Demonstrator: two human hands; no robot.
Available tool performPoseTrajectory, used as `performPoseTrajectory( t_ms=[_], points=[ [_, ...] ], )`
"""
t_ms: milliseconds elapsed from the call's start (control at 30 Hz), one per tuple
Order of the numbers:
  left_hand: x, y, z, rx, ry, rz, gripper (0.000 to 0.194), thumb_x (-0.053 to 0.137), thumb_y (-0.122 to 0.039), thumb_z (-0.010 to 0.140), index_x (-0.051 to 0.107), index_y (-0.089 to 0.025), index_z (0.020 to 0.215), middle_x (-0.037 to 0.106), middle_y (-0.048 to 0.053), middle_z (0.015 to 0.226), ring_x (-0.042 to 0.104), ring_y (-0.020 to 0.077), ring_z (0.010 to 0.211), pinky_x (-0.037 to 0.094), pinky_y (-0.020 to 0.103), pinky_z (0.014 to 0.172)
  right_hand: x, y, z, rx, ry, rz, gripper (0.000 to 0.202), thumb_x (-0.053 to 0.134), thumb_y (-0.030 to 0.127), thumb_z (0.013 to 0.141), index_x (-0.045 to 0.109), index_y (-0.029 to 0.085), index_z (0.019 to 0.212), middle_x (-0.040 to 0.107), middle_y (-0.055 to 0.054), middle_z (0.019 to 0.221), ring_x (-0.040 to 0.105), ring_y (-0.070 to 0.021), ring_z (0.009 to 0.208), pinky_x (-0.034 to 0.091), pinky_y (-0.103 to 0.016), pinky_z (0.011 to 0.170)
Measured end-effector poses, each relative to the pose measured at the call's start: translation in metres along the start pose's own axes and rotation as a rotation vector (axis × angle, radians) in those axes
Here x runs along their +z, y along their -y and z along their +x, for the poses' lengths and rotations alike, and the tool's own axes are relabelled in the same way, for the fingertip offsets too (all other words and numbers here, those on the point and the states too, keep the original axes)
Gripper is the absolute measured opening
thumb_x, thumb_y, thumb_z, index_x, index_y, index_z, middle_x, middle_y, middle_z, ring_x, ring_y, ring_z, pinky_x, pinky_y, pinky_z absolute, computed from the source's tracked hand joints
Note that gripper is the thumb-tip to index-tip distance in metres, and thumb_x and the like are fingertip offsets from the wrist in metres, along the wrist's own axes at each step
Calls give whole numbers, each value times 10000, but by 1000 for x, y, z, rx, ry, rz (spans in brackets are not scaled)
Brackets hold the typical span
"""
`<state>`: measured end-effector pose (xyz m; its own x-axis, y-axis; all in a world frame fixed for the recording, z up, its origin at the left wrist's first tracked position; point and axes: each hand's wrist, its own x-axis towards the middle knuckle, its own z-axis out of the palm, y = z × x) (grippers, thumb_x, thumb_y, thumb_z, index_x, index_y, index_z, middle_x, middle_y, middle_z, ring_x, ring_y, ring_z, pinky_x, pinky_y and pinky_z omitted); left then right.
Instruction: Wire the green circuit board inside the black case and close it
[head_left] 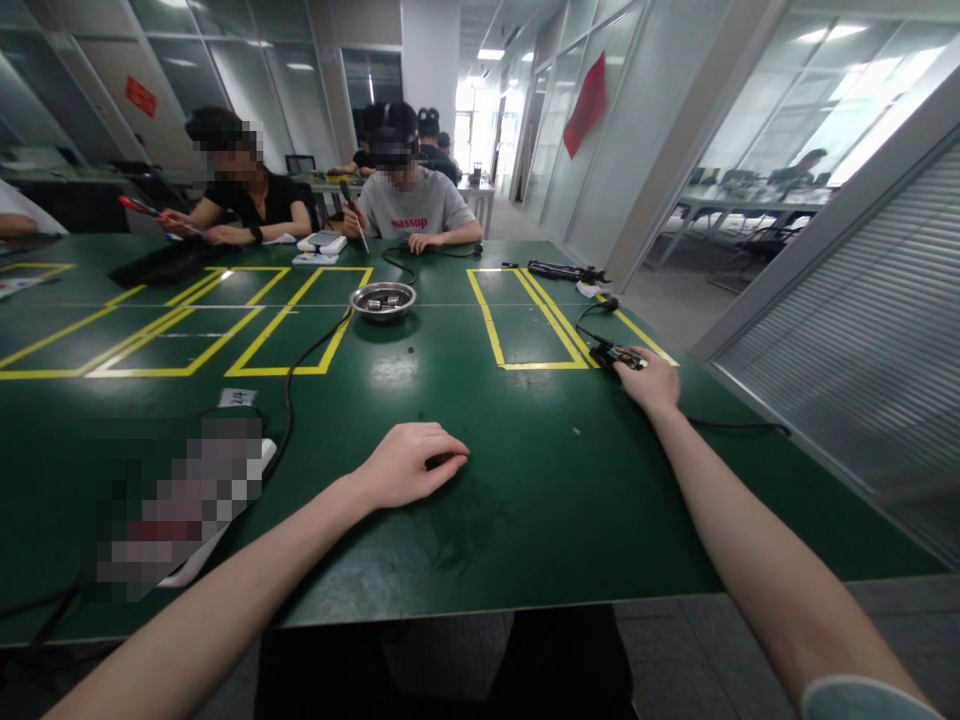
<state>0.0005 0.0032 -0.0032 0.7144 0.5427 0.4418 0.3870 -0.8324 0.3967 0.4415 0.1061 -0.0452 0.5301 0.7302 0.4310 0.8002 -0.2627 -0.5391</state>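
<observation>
My left hand (416, 464) rests on the green table near its front edge, fingers curled together; whether anything is inside them is hidden. Farther right, my right hand (651, 382) grips a small black device (616, 356) with coloured parts showing on top. The device lies on the table by the yellow tape at the right. A black cable with a plug (609, 303) is just behind it. Another dark cable (739, 426) runs along the table to the right of my right wrist.
A metal bowl (382, 301) holding small metal parts stands mid-table. A black tool-like object (566, 271) lies at the back right. At the left are a white-edged, pixelated object (264, 455) and a cable. Two people sit across the table, one holding a screwdriver-like tool (354, 212).
</observation>
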Motion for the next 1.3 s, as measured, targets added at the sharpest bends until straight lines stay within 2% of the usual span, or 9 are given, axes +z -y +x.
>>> performPoseTrajectory(
  t_ms=[133, 333, 467, 667, 767, 900, 1033, 1133, 1300],
  points=[
    [0, 1, 0, 11, -5, -2, 194, 581, -255, 1015, 759, -189, 979, 791, 40, 886, 729, 163, 790, 559, 272, 753, -2, 6, -2, 132, 26, -25, 449, 683, 362, 735, 789, 211, 1144, 774, -128, 1085, 706, -331, 1023, 566, -439, 901],
    [0, 0, 0, 1, 6, -11, 218, 561, -264, 1019, 762, -189, 981, 785, 45, 881, 721, 164, 787, 566, 282, 765, -5, 12, -4, 85, 63, -21, 500, 720, 373, 727, 780, 209, 1196, 766, -137, 1164, 702, -352, 1074, 565, -466, 926],
    [0, -1, 0, -11, 5, -19, 223, 558, -278, 1022, 761, -196, 980, 786, 44, 880, 721, 168, 782, 568, 287, 760, -6, 12, -2, 37, 166, -18, 603, 724, 393, 742, 727, 222, 1320, 759, -146, 1188, 697, -380, 1079, 554, -526, 928],
    [1, 1, 0, -12, 5, -22, 191, 581, -250, 1012, 760, -199, 973, 785, 36, 888, 721, 163, 794, 559, 276, 764, -7, 25, -8, -97, 293, 12, 571, 730, 357, 769, 710, 250, 1330, 754, -100, 1237, 706, -343, 1096, 575, -470, 916],
    [1, 1, 0, -13, 13, -25, 183, 585, -245, 1007, 759, -196, 980, 783, 37, 887, 718, 162, 787, 558, 275, 771, -8, 35, -16, -186, 350, 49, 575, 732, 356, 782, 698, 228, 1341, 754, -103, 1249, 711, -341, 1101, 567, -492, 961],
    [1, 1, 0, -16, 12, -30, 190, 578, -252, 1011, 757, -196, 980, 782, 38, 883, 718, 162, 785, 558, 275, 768, -7, 50, -30, -375, 450, 183, 532, 721, 301, 786, 710, 200, 1309, 754, -103, 1263, 702, -322, 1163, 549, -493, 1023],
    [1, 1, 0, -22, 11, -24, 178, 583, -246, 1009, 752, -196, 986, 785, 36, 894, 721, 161, 791, 556, 275, 761, -7, 74, -54, -532, 562, 336, 480, 708, 261, 812, 721, 191, 1287, 742, -112, 1300, 696, -311, 1200, 562, -482, 1015],
    [0, 0, 1, -35, -1, -12, 171, 587, -244, 1006, 750, -190, 1016, 786, 44, 915, 723, 174, 821, 565, 288, 763, -11, 100, -82, -664, 704, 444, 448, 699, 243, 842, 721, 194, 1287, 755, -99, 1276, 721, -278, 1157, 589, -418, 966],
    [-3, -2, 4, -16, -85, 20, 211, 559, -215, 990, 738, -198, 1100, 760, 85, 1034, 689, 210, 953, 586, 348, 847, -25, 139, -131, -890, 993, 596, 443, 743, 245, 848, 716, 196, 1288, 778, -68, 1217, 749, -236, 1076, 577, -344, 966]
  ],
)
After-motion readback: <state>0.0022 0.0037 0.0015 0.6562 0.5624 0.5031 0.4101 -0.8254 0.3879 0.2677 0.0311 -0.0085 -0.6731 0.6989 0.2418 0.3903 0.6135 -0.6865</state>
